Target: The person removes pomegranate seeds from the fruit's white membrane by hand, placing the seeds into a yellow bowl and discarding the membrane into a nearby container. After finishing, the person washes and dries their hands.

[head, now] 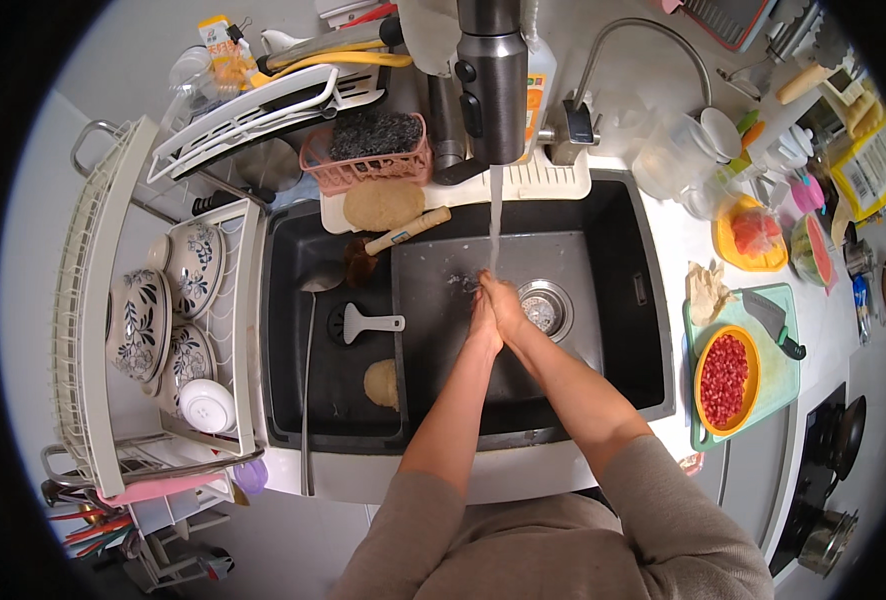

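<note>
Water runs from a dark metal pull-out faucet (pixel 492 97) onto my two hands, which press together over the large basin of a black double sink (pixel 660 337). My left hand (pixel 482 319) is on the left side of the pair and my right hand (pixel 504 304) on the right, palm to palm; neither visibly holds an object. Just right of them is the metal drain strainer (pixel 543 311). In the small basin lie a white rice paddle (pixel 368 322), a long-handled metal ladle (pixel 308 390) and a tan sponge-like piece (pixel 381 385). A wooden-handled brush (pixel 409 229) rests across the sink's back corner.
Left stands a white dish rack (pixel 244 337) with patterned bowls (pixel 139 322). Behind the sink is a pink basket (pixel 368 169) with a dark scouring pad. Right, a green cutting board (pixel 777 375) carries a knife (pixel 769 315) and an orange bowl (pixel 753 375) of chopped red pieces.
</note>
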A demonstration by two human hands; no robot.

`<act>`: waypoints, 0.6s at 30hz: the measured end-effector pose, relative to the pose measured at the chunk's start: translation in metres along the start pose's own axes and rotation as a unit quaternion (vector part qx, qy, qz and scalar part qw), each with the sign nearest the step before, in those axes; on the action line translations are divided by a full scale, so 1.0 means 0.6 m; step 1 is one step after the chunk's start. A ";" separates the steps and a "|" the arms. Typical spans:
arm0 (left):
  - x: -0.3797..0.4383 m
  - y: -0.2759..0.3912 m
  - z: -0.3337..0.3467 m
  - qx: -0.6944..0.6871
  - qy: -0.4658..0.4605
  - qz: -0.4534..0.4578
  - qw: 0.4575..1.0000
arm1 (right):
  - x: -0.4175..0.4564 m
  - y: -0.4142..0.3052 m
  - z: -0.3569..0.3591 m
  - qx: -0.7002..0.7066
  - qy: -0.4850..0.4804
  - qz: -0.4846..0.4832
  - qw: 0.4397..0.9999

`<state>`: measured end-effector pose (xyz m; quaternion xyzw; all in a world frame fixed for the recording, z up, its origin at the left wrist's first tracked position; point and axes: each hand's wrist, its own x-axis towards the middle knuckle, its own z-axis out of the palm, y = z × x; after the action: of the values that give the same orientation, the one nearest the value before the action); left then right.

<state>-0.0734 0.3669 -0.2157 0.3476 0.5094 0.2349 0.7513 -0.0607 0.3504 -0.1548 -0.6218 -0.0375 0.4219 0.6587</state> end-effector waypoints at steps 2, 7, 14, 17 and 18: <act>-0.011 0.007 -0.021 -0.018 -0.043 -0.014 0.999 | 0.006 0.004 -0.002 0.139 -0.012 0.039 0.989; -0.077 0.074 -0.033 -0.003 -0.125 0.024 0.992 | 0.026 0.023 -0.027 0.388 -0.052 0.057 0.919; -0.021 0.103 -0.040 -0.321 -0.207 -0.158 0.911 | -0.061 -0.040 -0.012 0.586 -0.052 0.131 0.798; -0.036 0.118 -0.018 -0.231 -0.151 -0.179 0.944 | -0.057 -0.006 -0.026 0.382 -0.033 0.035 0.923; -0.036 0.116 -0.013 -0.251 -0.157 -0.152 0.943 | -0.056 0.001 -0.025 0.277 -0.059 -0.025 0.959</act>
<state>-0.0884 0.3991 -0.1515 0.0992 0.3562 0.1806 0.9114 -0.0736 0.3184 -0.1426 -0.3879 0.0261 0.4354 0.8120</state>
